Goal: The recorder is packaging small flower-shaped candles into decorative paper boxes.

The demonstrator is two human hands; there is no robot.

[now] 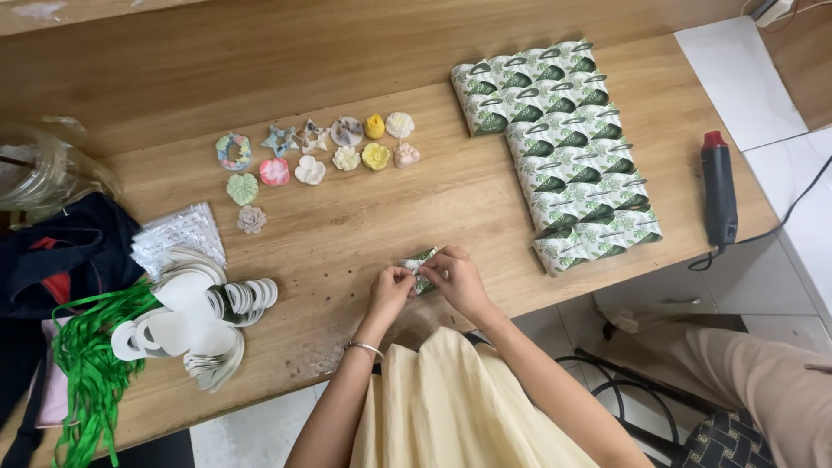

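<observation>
wooden table (347,217), white tiled floor (737,78)

A long wooden table (364,217) carries everything – a block of green-and-white leaf-print packets (563,152) laid in overlapping rows, a cluster of small moulded shapes (321,152) in pastel colours, a heap of white card cut-outs (195,316), green ribbon (91,364), clear sachets (178,232) – and a black heat gun (718,191) near its edge

A black heat gun (718,192) lies right of stacked leaf-print packets (563,147); green ribbons (91,364) lie left.
</observation>
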